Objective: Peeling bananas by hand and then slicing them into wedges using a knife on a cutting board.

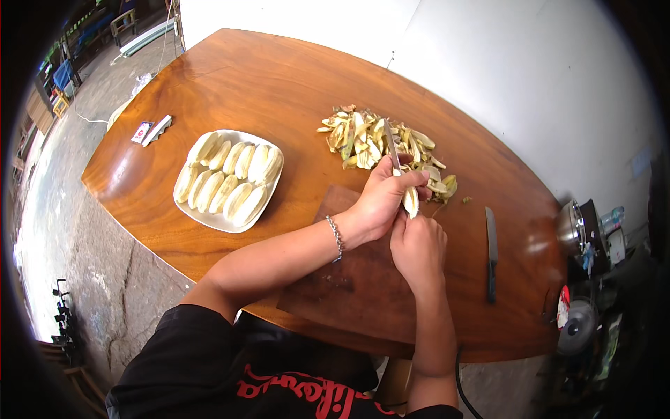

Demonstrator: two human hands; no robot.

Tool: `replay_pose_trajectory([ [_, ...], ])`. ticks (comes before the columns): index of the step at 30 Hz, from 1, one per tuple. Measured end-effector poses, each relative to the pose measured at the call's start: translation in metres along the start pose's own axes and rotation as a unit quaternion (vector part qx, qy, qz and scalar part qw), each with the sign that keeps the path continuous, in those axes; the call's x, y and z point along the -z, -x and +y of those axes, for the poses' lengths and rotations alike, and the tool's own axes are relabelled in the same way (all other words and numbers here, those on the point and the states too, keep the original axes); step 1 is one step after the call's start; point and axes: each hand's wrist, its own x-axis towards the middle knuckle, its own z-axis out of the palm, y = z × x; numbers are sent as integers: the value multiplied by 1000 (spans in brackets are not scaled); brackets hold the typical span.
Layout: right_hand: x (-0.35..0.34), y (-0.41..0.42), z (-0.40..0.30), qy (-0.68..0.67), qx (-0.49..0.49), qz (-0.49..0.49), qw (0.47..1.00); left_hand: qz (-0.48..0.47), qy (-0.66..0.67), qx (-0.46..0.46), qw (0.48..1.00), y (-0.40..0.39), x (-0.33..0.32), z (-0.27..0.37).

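Note:
My left hand (384,191), with a chain bracelet at the wrist, is closed around a peeled banana (411,201) that points down toward me. My right hand (419,238) is closed just below it, around what looks like the handle of a knife; the fingers hide that handle. The knife's blade (390,141) shows beyond my left hand, over a heap of banana peels (361,137). To the left, a white square dish (230,226) holds two rows of peeled bananas (212,191).
A dark wooden board (335,293) lies under my forearms on the wooden table (251,78). A second knife (491,251) with a black handle lies at right. Small packets (152,131) lie at far left. A metal pot (569,228) and a glass lid (577,327) stand beyond the right edge.

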Motion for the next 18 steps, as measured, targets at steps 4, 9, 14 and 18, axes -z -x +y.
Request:
replay_pose_trajectory([
  [4,-1,1,2,39,4,-13,999,-13,16,4,1000,-3,7,-4],
  [9,-3,-4,5,24,-5,-13,1000,4,43,31,999,-5,6,-2],
  [14,-2,-6,5,10,-20,41,999,-44,26,93,994,-19,23,0],
  [18,0,-7,14,21,-11,83,996,-73,-92,202,972,-16,17,23],
])
